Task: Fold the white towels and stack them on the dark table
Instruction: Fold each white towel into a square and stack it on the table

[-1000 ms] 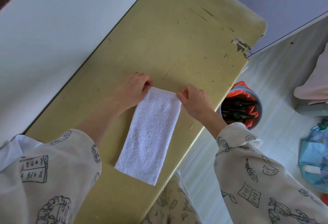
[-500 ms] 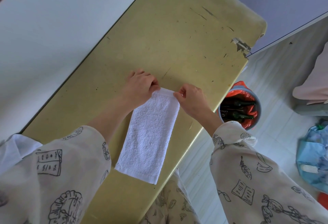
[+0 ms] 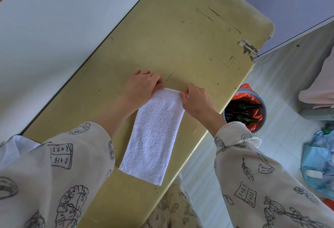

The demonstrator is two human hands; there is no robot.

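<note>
A white towel, folded into a long narrow strip, lies flat on an olive-yellow table, its near end close to the table's front edge. My left hand pinches the far left corner of the strip. My right hand pinches the far right corner. Both hands hold that far end just off the tabletop. No dark table and no other towels are in view.
A white wall surface runs along the table's left side. On the floor to the right stands a grey bucket with an orange liner and dark bottles. A blue bag lies at the far right.
Both hands have kept their hold on the towel's far corners and drawn a little closer together. The towel's far end has shifted slightly toward me.
</note>
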